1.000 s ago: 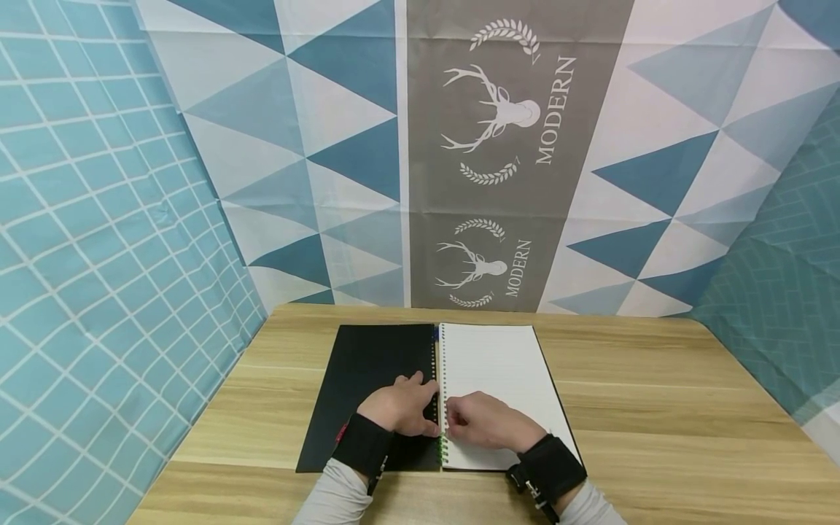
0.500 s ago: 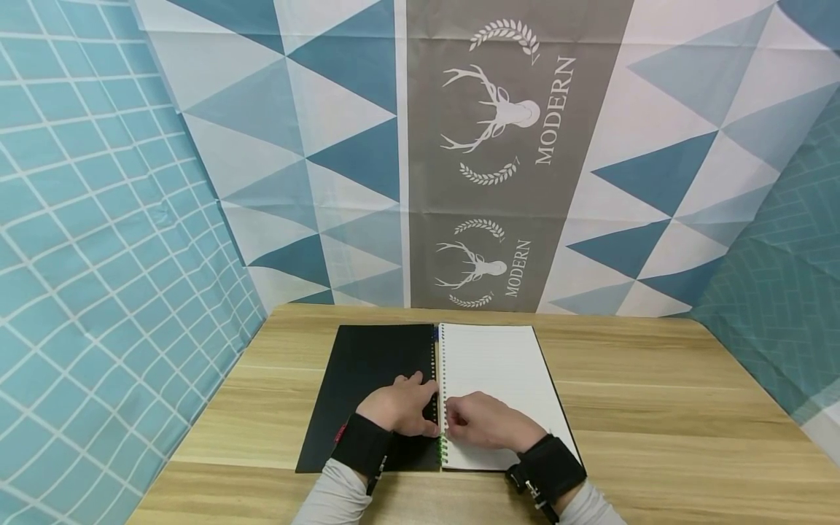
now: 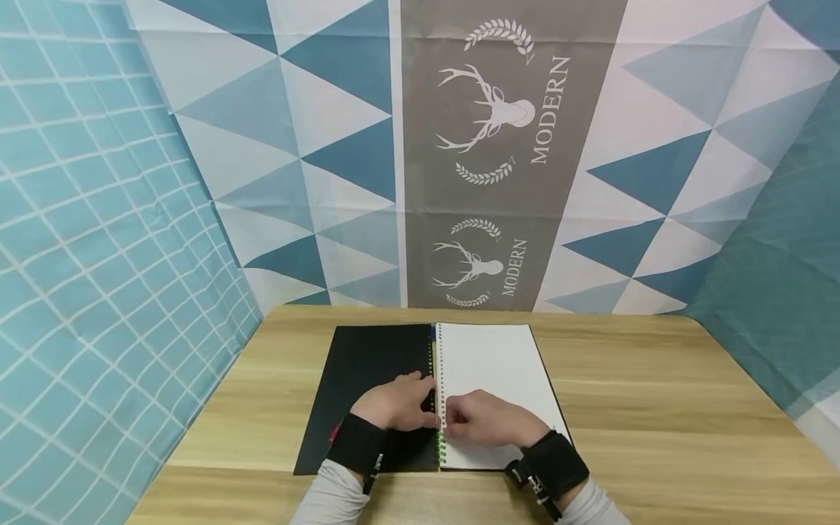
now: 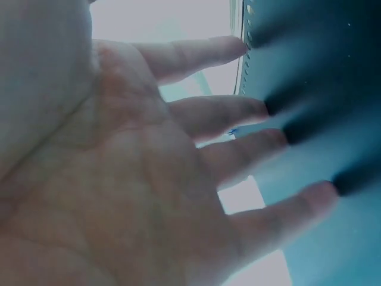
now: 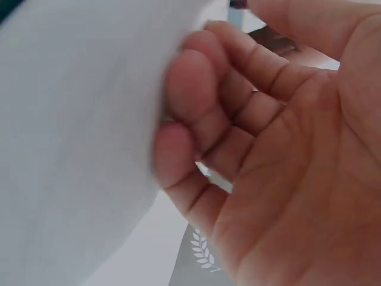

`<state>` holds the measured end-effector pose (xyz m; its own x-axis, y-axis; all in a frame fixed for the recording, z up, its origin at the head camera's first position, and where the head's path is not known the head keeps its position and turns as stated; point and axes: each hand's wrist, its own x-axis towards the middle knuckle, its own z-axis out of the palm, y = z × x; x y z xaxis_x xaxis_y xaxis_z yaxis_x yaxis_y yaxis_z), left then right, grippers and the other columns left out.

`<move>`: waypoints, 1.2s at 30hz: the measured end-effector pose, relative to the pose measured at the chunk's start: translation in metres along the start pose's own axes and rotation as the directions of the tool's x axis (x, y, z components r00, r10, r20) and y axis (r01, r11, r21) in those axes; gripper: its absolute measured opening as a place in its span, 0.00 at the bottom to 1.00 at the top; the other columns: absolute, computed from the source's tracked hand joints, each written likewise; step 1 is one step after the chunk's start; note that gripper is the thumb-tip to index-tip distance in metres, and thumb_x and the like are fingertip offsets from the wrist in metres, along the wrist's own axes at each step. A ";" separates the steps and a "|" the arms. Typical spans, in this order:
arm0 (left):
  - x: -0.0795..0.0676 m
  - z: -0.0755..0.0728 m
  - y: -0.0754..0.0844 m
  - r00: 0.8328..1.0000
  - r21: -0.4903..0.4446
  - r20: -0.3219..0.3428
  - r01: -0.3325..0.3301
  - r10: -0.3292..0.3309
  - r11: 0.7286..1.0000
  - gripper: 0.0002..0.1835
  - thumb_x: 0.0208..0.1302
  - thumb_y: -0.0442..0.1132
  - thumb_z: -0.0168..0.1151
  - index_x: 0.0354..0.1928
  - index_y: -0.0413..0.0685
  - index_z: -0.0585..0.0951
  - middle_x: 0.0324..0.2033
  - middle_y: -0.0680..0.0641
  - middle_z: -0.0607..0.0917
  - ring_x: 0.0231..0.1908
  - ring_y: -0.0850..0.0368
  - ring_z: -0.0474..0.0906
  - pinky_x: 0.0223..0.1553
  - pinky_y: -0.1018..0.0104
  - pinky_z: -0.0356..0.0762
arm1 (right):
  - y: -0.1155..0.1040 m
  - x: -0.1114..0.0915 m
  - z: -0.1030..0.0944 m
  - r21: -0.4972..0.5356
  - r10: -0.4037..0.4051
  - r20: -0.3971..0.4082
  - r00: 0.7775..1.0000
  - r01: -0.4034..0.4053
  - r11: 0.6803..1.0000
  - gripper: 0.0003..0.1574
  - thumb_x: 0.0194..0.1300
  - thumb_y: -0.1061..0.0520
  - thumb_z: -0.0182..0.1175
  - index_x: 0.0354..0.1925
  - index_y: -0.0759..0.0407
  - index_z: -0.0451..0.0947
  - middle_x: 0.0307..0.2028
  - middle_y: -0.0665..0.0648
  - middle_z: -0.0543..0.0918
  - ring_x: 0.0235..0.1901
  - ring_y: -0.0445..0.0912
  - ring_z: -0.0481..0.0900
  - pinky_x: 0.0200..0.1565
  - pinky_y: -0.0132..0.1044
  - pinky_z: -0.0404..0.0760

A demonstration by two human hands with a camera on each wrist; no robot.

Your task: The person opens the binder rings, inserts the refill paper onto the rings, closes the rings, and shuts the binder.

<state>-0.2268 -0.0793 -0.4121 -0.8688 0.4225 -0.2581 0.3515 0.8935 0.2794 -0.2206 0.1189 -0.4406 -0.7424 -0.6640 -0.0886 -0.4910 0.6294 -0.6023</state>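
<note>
A loose-leaf notebook lies open, its black cover (image 3: 370, 357) on the left and its white ruled pages (image 3: 492, 354) on the right. Green binding rings (image 3: 442, 450) sit at the near end of the punched spine, and a blue ring (image 3: 433, 333) at the far end. My left hand (image 3: 397, 403) is over the black cover with straight, spread fingers (image 4: 262, 226), its thumb by the spine. My right hand (image 3: 488, 418) rests on the pages with curled fingers (image 5: 190, 83). Its thumb and index finger pinch at the punched edge, apparently on a binding ring, mostly hidden.
The notebook lies on a wooden table (image 3: 643, 408). A patterned cloth (image 3: 354, 219) with deer prints hangs behind it. Blue checked cloth (image 3: 98, 292) stands at the left side, and plain teal cloth (image 3: 781, 292) at the right. Black straps with cameras circle both wrists.
My left hand has lifted slightly, its thumb moving a little farther up the spine. My right hand stays at the punched edge. The head view has shifted slightly.
</note>
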 end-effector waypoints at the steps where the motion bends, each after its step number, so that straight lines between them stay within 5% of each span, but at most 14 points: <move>1: 0.002 0.000 -0.002 1.000 -0.028 -0.021 -0.019 0.019 0.999 0.37 0.65 0.55 0.67 0.72 0.50 0.70 0.73 0.40 0.70 0.72 0.44 0.67 0.67 0.41 0.72 | 0.001 0.000 -0.004 0.009 0.007 -0.005 1.000 -0.007 1.000 0.06 0.70 0.54 0.64 0.33 0.49 0.79 0.24 0.42 0.75 0.22 0.33 0.68 0.26 0.27 0.66; 4: 0.014 0.002 -0.010 0.992 -0.102 -0.103 -0.077 0.067 0.992 0.36 0.69 0.52 0.64 0.73 0.44 0.68 0.71 0.40 0.72 0.70 0.46 0.70 0.66 0.44 0.73 | 0.005 0.004 -0.013 0.024 0.021 -0.052 0.998 -0.019 1.000 0.05 0.71 0.54 0.62 0.41 0.54 0.82 0.28 0.45 0.79 0.25 0.36 0.70 0.28 0.29 0.69; 9: 0.043 0.002 -0.024 0.976 -0.196 -0.203 -0.124 0.083 0.973 0.34 0.73 0.49 0.61 0.72 0.36 0.68 0.66 0.34 0.75 0.63 0.43 0.76 0.62 0.45 0.76 | 0.018 0.028 -0.016 0.068 0.037 -0.199 0.979 -0.024 0.997 0.21 0.71 0.55 0.61 0.58 0.64 0.77 0.40 0.55 0.85 0.35 0.41 0.80 0.35 0.33 0.78; 15: 0.073 0.000 -0.035 0.979 -0.346 -0.199 -0.032 -0.040 0.938 0.34 0.75 0.49 0.57 0.75 0.36 0.64 0.70 0.31 0.66 0.68 0.39 0.70 0.66 0.43 0.72 | 0.032 0.064 -0.016 0.300 0.261 -0.225 0.939 -0.188 0.935 0.33 0.73 0.59 0.58 0.72 0.62 0.64 0.40 0.58 0.84 0.30 0.45 0.81 0.26 0.35 0.78; 18: 0.078 0.003 -0.038 0.978 -0.414 -0.174 0.030 -0.112 0.910 0.35 0.75 0.49 0.57 0.76 0.40 0.63 0.71 0.31 0.63 0.68 0.37 0.68 0.65 0.41 0.71 | 0.034 0.076 -0.016 0.298 0.333 -0.187 0.924 -0.270 0.916 0.37 0.72 0.59 0.58 0.75 0.61 0.61 0.33 0.55 0.83 0.23 0.43 0.78 0.22 0.34 0.75; 25: 0.079 0.008 -0.040 0.973 -0.447 -0.205 0.006 -0.109 0.894 0.32 0.75 0.45 0.57 0.76 0.46 0.64 0.61 0.33 0.69 0.54 0.40 0.71 0.52 0.45 0.72 | 0.031 0.090 -0.021 0.235 0.399 -0.200 0.895 -0.352 0.906 0.43 0.67 0.60 0.61 0.77 0.57 0.60 0.19 0.54 0.78 0.10 0.42 0.72 0.15 0.33 0.71; 31: 0.085 0.014 -0.039 0.965 -0.416 -0.222 0.033 -0.137 0.909 0.33 0.74 0.45 0.57 0.77 0.48 0.64 0.60 0.35 0.69 0.54 0.39 0.67 0.52 0.41 0.64 | 0.034 0.091 -0.021 0.221 0.396 -0.218 0.892 -0.350 0.910 0.42 0.67 0.60 0.61 0.76 0.53 0.61 0.25 0.57 0.79 0.11 0.43 0.73 0.15 0.33 0.72; 36: 0.087 0.022 -0.037 0.961 -0.387 -0.235 0.047 -0.148 0.921 0.33 0.74 0.46 0.57 0.77 0.50 0.63 0.60 0.36 0.69 0.53 0.40 0.65 0.48 0.48 0.58 | 0.037 0.089 -0.019 0.241 0.399 -0.224 0.889 -0.347 0.907 0.41 0.67 0.59 0.62 0.76 0.52 0.63 0.32 0.59 0.81 0.12 0.43 0.74 0.16 0.34 0.74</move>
<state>-0.3079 -0.0727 -0.4650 -0.9686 0.2379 -0.0719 0.1479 0.7842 0.6026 -0.3137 0.0908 -0.4553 -0.9581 -0.2489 -0.1419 -0.0782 0.7036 -0.7063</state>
